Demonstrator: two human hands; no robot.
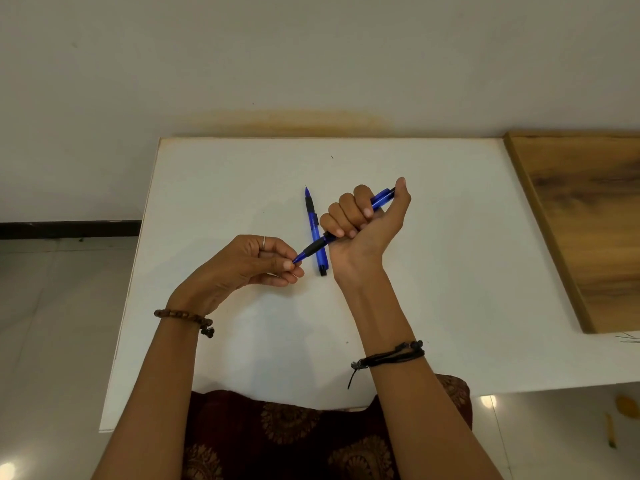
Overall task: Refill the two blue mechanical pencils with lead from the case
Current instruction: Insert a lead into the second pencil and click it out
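My right hand (363, 216) grips a blue mechanical pencil (313, 248) in a fist above the white table (450, 271), thumb resting on its back end at the upper right. The pencil slants down to the left. My left hand (263, 261) pinches its tip between thumb and fingertips. A second blue mechanical pencil (313, 226) lies flat on the table beneath the held one, tip pointing away from me, black cap toward me. No lead case is visible.
A wooden board (588, 220) lies on the table's right side. A tiny dark speck (332, 157) sits near the table's far edge. The table's left edge drops to a tiled floor (52, 306). Patterned dark fabric (294, 438) covers my lap.
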